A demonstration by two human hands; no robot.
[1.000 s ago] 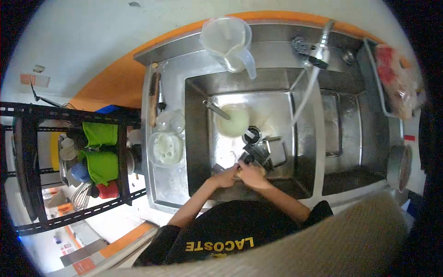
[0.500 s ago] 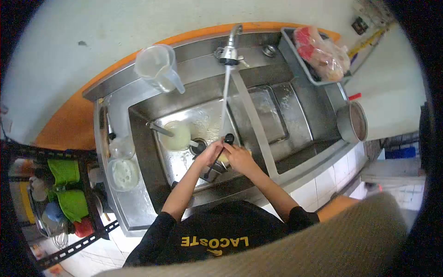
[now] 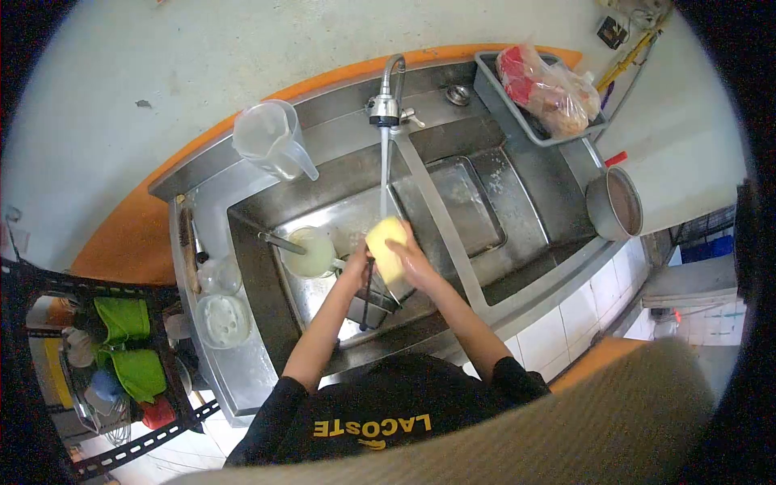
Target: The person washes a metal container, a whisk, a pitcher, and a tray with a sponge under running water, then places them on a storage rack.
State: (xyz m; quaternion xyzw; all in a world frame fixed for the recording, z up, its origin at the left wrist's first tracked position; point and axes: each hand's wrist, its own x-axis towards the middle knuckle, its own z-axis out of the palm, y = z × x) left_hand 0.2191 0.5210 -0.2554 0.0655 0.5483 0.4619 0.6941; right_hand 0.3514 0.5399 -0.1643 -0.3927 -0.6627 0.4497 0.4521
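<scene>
My right hand is wrapped around a yellow sponge beneath the running water stream. Close beside it, my left hand is closed on a thin black long-handled utensil that slants down over the sink; its exact kind I cannot tell. Below the hands, a metal rectangular container lies partly hidden in the left basin. Left of my left hand stands a jug of cloudy pale liquid, with a metal utensil handle leaning out of it.
The faucet runs at the back. A clear plastic pitcher stands on the back-left ledge. A soapy tub and brush sit on the left counter. Right are a grey bin with bagged items and a round metal pan.
The yellow sponge, mostly hidden before, now shows raised in my right hand under the water. The black utensil has swung lower and more upright at my left hand.
</scene>
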